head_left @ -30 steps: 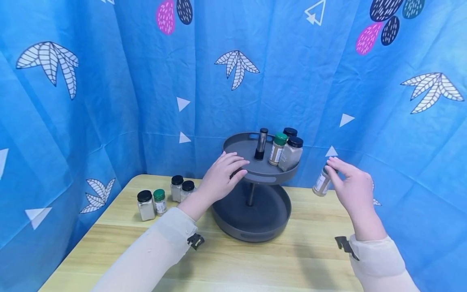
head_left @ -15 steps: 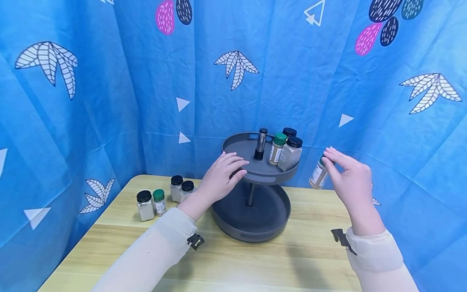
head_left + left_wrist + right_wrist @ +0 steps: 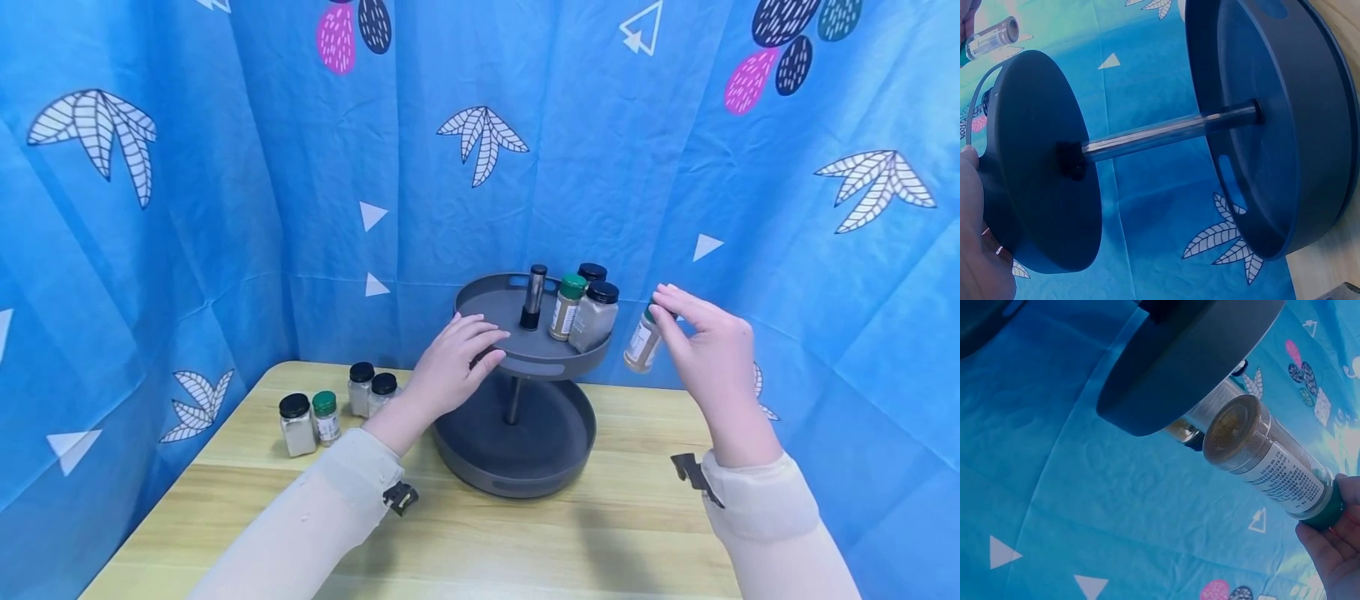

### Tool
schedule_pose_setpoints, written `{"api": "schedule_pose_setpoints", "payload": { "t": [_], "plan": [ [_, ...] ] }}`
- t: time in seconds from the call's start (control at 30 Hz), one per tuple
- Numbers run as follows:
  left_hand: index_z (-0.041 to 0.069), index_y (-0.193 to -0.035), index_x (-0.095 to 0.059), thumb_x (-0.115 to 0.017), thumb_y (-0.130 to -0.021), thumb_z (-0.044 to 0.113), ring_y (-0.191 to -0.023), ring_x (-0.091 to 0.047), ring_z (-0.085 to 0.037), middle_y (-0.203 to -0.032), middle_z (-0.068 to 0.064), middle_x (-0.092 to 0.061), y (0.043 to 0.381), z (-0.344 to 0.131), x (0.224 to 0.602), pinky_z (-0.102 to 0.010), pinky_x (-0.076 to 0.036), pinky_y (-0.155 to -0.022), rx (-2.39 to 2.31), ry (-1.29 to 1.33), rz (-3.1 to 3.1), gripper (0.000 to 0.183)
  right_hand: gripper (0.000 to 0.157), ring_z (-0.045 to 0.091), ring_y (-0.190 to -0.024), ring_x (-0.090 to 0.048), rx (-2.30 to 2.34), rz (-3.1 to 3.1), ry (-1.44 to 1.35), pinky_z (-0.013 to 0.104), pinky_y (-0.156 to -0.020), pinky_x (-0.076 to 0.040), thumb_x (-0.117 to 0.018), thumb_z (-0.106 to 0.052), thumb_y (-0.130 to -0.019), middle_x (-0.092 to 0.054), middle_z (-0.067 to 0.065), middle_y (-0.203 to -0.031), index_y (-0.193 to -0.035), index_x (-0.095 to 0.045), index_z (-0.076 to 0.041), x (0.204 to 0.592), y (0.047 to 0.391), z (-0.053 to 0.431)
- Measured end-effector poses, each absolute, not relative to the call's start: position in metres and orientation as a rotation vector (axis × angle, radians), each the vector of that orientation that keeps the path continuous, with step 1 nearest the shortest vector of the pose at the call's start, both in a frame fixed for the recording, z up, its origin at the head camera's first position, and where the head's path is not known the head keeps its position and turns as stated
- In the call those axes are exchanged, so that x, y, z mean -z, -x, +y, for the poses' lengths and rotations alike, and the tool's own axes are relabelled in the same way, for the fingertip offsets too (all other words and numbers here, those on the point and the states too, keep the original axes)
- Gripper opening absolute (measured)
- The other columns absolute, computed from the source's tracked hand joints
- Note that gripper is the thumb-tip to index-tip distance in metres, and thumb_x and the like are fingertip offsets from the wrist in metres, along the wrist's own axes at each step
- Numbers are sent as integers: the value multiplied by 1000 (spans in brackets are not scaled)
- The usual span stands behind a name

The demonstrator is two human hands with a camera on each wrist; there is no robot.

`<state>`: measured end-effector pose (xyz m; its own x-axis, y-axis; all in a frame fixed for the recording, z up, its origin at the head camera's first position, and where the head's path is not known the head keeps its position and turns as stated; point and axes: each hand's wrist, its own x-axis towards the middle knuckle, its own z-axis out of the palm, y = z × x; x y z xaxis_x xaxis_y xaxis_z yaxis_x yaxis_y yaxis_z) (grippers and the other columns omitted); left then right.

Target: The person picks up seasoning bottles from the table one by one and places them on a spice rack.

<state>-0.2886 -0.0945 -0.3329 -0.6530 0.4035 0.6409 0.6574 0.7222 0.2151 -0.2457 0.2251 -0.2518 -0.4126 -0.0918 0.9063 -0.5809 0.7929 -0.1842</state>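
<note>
In the head view my right hand (image 3: 708, 350) pinches a spice jar (image 3: 642, 343) by its green cap, tilted in the air to the right of a dark grey two-tier turntable (image 3: 517, 483). The right wrist view shows the brown contents and white label of this spice jar (image 3: 1288, 478), its base towards the upper tray (image 3: 1166, 375). My left hand (image 3: 457, 358) holds the left rim of the upper tray; the left wrist view shows this hand (image 3: 982, 237) at the tray's handle cutout. On the upper tray stand a green-capped jar (image 3: 564, 310) and black-capped jars (image 3: 595, 321).
Towards the table's left side stand a black-capped jar (image 3: 298, 429), a green-capped jar (image 3: 327, 421) and two more black-capped jars (image 3: 360, 392), one partly behind my left forearm. A blue patterned curtain (image 3: 480, 225) hangs behind the wooden table (image 3: 480, 550).
My right hand has moved left and slightly up with the spice jar, closer to the upper tray. My left hand has stayed at the rim.
</note>
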Motion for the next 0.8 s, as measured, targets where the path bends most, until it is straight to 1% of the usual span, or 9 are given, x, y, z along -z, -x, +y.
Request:
{"api": "schedule_pose_setpoints", "payload": {
  "t": [0.03,0.07,0.2,0.3,0.4,0.47,0.53,0.6,0.8],
  "plan": [
    [21,-135,-65,-52,-104,42,-143,-39,-20,-137,0,-61,288,-95,333,-42,-15,-124,587,801,-2358,39,26,29,-109,-69,-596,-1943,-508,5,-95,-40,-75,-8,-90,-72,12,-116,-116,-75,-4,250,246,224],
    [21,-135,-65,-52,-104,42,-142,-40,-20,-137,0,-62,288,-95,333,-42,-15,-124,587,801,-2357,39,26,29,-110,-69,-604,-1941,-513,0,-91,-36,-75,-8,-90,-72,12,-116,-116,-75,-4,249,246,222],
    [21,-135,-65,-52,-104,41,-142,-40,-21,-136,-1,-62,288,-95,333,-43,-17,-124,591,808,-2348,39,26,29,-111,-68,-634,-1930,-522,-3,-80,-37,-75,-7,-90,-72,12,-117,-116,-75,-3,246,250,217],
    [20,-134,-65,-51,-104,41,-142,-41,-21,-136,-1,-62,288,-96,334,-44,-17,-124,594,810,-2343,39,26,29,-112,-68,-653,-1929,-529,-1,-85,-39,-75,-9,-91,-72,12,-117,-116,-75,-4,246,254,213],
    [20,-134,-65,-52,-104,42,-142,-41,-21,-136,-1,-62,287,-96,335,-45,-17,-124,594,809,-2343,39,25,28,-112,-68,-668,-1930,-537,14,-96,-48,-74,-10,-91,-72,11,-117,-116,-75,-5,246,257,209],
    [20,-134,-65,-52,-104,41,-141,-41,-22,-136,-1,-62,287,-97,335,-46,-18,-124,596,809,-2343,39,25,28,-112,-68,-669,-1926,-545,29,-98,-52,-74,-11,-91,-72,12,-117,-116,-75,-4,245,259,205],
    [21,-134,-65,-53,-104,41,-141,-41,-22,-136,-1,-62,287,-97,336,-47,-18,-123,596,809,-2342,39,25,28,-112,-68,-671,-1925,-550,40,-96,-54,-74,-11,-92,-72,12,-116,-116,-75,-4,244,261,201],
    [21,-134,-65,-53,-104,41,-142,-41,-22,-136,-1,-62,287,-96,336,-46,-18,-123,596,810,-2341,39,25,28,-112,-68,-671,-1927,-552,44,-95,-53,-74,-11,-92,-72,12,-117,-116,-75,-4,243,263,198],
    [21,-134,-65,-52,-104,42,-142,-41,-22,-136,0,-62,288,-96,334,-47,-18,-123,589,814,-2332,39,25,28,-114,-67,-715,-1918,-571,46,-97,-53,-73,-11,-93,-72,12,-117,-117,-75,-5,239,268,186]
  ]
}}
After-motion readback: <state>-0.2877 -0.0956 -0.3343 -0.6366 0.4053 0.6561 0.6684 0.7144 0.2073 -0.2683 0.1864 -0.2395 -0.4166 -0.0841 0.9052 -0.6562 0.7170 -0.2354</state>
